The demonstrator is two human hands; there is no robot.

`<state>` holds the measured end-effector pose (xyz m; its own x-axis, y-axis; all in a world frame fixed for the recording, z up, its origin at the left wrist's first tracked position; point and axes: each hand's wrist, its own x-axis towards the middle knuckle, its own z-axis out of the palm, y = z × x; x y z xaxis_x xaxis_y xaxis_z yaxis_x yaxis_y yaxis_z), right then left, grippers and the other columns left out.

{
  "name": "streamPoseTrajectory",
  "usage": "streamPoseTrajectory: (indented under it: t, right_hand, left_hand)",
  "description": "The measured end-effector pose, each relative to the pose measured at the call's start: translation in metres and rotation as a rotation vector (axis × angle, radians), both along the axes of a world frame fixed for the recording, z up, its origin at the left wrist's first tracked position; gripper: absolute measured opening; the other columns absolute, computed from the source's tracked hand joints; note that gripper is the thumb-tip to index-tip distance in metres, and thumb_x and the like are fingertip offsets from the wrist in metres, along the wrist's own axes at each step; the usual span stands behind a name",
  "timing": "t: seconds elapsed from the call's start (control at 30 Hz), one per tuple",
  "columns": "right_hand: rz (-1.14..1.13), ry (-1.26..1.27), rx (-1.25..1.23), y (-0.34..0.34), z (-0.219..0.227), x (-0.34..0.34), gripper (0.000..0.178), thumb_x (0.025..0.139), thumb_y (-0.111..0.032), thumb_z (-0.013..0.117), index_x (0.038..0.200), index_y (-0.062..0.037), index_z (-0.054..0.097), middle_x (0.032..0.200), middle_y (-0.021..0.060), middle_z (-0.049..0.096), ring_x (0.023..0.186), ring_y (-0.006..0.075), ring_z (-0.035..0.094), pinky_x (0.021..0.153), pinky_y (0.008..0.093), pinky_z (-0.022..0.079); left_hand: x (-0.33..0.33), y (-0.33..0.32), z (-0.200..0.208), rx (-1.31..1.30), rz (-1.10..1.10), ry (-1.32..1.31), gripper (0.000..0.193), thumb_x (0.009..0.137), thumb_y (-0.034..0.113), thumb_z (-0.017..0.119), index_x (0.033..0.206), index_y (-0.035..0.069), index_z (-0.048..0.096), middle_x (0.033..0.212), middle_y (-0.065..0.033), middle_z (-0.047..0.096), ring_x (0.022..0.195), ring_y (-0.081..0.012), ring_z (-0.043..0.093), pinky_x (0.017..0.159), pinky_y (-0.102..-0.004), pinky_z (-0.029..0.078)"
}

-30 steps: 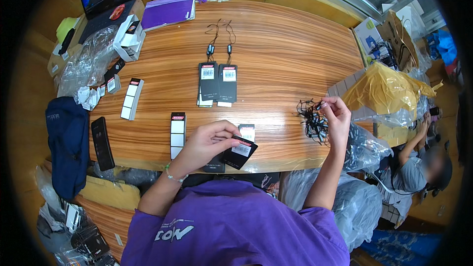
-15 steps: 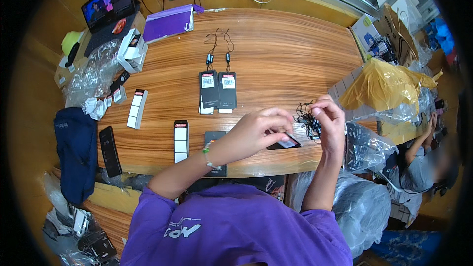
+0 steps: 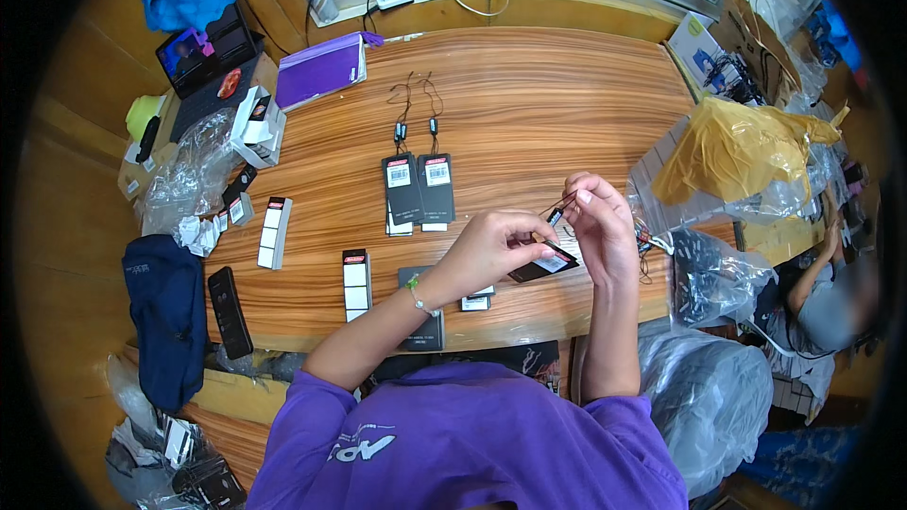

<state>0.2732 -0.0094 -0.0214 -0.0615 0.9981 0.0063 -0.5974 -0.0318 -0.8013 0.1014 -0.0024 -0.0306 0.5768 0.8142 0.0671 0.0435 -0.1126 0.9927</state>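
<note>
My left hand (image 3: 505, 247) pinches a black hang tag (image 3: 546, 266) with a white label on it, just above the table near its front edge. Close beside it, my right hand (image 3: 602, 227) has thumb and finger closed on a thin dark hang tag string (image 3: 555, 215) with a small black seal. The string hangs at the tag's upper edge; whether it passes through a hole I cannot tell. More strings (image 3: 646, 240) lie partly hidden behind my right hand. Under my left forearm sits a stack of dark tags (image 3: 422, 335), partly covered, with labelled cards (image 3: 477, 300) beside it.
Strung black tags (image 3: 419, 191) lie mid-table. Label stacks (image 3: 356, 285) (image 3: 272, 234) and a black phone (image 3: 230, 312) are to the left. A tablet (image 3: 203, 52) and purple folder (image 3: 321, 71) stand farther back. A yellow plastic bag (image 3: 727, 156) is at right, near another person (image 3: 822, 293).
My right hand has come away from the string pile with one string, toward the tag. My left hand has raised and turned the tag. The whole view has shifted slightly.
</note>
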Motion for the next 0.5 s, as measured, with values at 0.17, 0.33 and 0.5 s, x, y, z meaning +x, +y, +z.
streamPoseTrajectory:
  t: [0.17, 0.33, 0.5]
  right_hand:
    - [0.217, 0.214, -0.01, 0.004, -0.006, 0.001, 0.01, 0.086, -0.014, 0.057, 0.088, -0.0048, 0.056, 0.09, 0.002, 0.053, 0.081, 0.0088, 0.048, 0.07, 0.0238, 0.041]
    - [0.159, -0.445, 0.073, 0.004, -0.012, 0.011, 0.019, 0.086, -0.023, 0.059, 0.09, -0.0052, 0.054, 0.092, 0.002, 0.051, 0.082, 0.0116, 0.048, 0.074, 0.0256, 0.041]
    - [0.372, 0.352, 0.005, 0.003, -0.009, -0.007, 0.014, 0.085, -0.019, 0.059, 0.088, -0.0073, 0.052, 0.082, 0.0019, 0.052, 0.087, 0.0157, 0.047, 0.079, 0.0302, 0.04]
  left_hand:
    - [-0.006, 0.0, 0.007, 0.027, -0.026, 0.08, 0.011, 0.078, 0.006, 0.066, 0.088, 0.002, 0.066, 0.08, -0.0028, 0.064, 0.071, -0.0062, 0.058, 0.061, -0.0193, 0.047]
    - [-0.026, 0.007, 0.019, -0.018, -0.039, 0.085, 0.011, 0.077, 0.007, 0.067, 0.088, 0.003, 0.067, 0.081, -0.0019, 0.064, 0.068, -0.0052, 0.057, 0.058, -0.018, 0.044]
    - [-0.036, 0.012, 0.023, -0.063, -0.158, 0.075, 0.014, 0.077, 0.007, 0.067, 0.091, 0.003, 0.067, 0.085, -0.0023, 0.065, 0.074, -0.0064, 0.059, 0.064, -0.0199, 0.047]
